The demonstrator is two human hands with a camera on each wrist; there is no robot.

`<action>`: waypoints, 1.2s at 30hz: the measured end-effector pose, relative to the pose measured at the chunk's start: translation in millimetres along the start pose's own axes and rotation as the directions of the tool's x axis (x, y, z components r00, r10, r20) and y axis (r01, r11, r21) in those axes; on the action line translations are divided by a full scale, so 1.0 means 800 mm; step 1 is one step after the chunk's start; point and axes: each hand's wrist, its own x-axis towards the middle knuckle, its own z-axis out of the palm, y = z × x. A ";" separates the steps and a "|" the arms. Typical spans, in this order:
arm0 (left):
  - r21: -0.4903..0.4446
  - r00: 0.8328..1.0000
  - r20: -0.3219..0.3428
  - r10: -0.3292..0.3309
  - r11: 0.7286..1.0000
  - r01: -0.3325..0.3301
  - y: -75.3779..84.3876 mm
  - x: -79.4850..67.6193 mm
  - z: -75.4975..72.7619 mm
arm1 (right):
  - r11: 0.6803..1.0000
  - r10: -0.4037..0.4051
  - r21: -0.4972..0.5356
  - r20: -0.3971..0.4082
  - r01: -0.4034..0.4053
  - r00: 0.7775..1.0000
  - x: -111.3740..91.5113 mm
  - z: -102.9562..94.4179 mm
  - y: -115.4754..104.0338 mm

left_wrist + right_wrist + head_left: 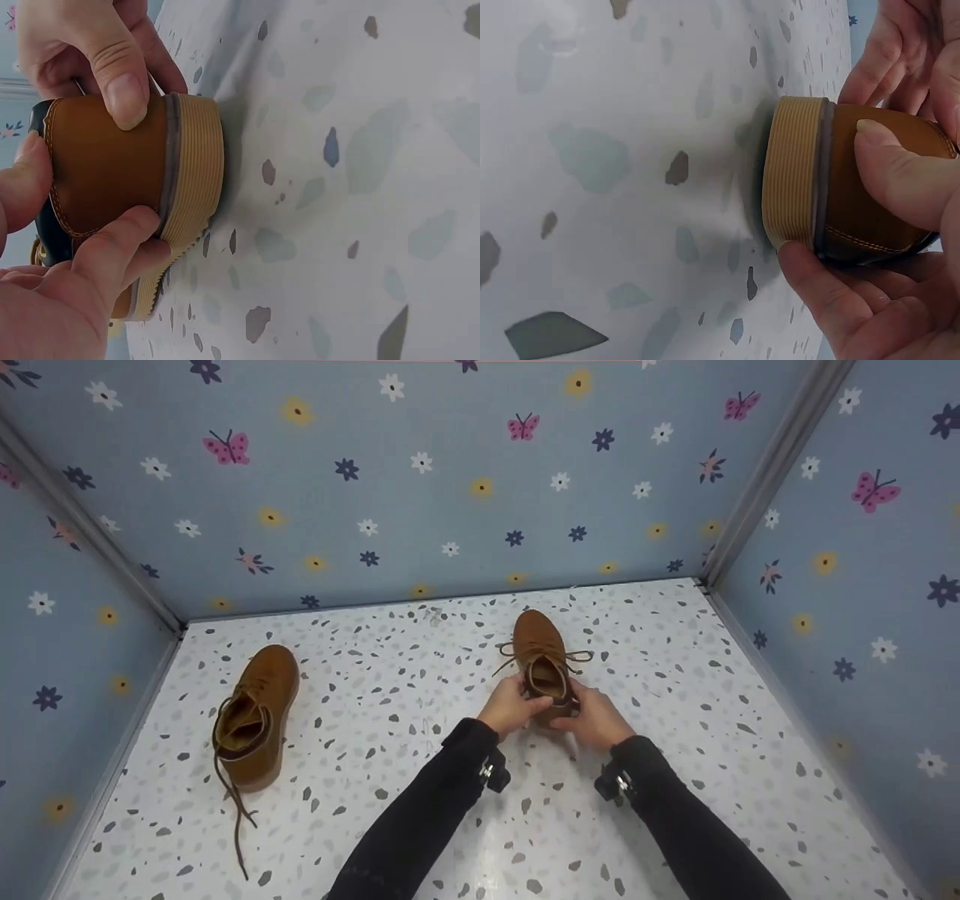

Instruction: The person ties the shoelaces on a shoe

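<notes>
Head view: left hand [511, 708] and right hand [600, 718] grasp a shoe [535, 631] on the speckled floor [420, 675] from behind, one per side, apparently to steady it. The second shoe [279, 690] stands apart, unheld.
Left wrist view: left thumb [24, 184] meets the collar [54, 234].
Right wrist view: right thumb [907, 176] presses the heel [846, 180], fingers [821, 289] at the sole [790, 172].

left sleeve [409, 817]: cropped (head view, bottom) | held shoe [538, 636]: underside hidden
</notes>
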 end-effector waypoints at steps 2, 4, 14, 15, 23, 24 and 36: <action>0.003 1.000 -0.013 -0.001 1.000 0.001 -0.001 0.005 -0.001 | 1.000 0.002 0.000 0.001 -0.002 1.000 0.007 -0.001 0.001; -0.004 1.000 -0.010 0.003 1.000 -0.003 -0.001 0.010 -0.001 | 1.000 0.004 -0.005 0.009 -0.004 1.000 0.012 -0.003 0.003; -0.013 0.999 -0.039 -0.037 0.999 0.036 -0.001 0.031 0.000 | 0.999 0.006 -0.038 0.002 -0.006 1.000 0.028 -0.010 0.011; -0.018 0.999 -0.041 -0.034 0.999 0.033 -0.001 0.032 0.000 | 0.999 0.009 -0.037 0.000 -0.009 1.000 0.029 -0.011 0.011; -0.034 0.999 -0.046 -0.011 0.999 0.009 -0.002 0.035 0.002 | 1.000 0.021 -0.022 -0.010 -0.021 1.000 0.031 -0.013 0.013; -0.023 0.999 -0.048 -0.006 1.000 0.005 -0.003 0.035 0.002 | 1.000 0.026 -0.017 -0.011 -0.027 1.000 0.031 -0.012 0.013; 0.041 0.997 0.033 -0.069 0.997 0.067 0.004 0.002 -0.019 | 0.996 0.087 -0.016 0.009 -0.087 0.996 0.008 -0.023 0.008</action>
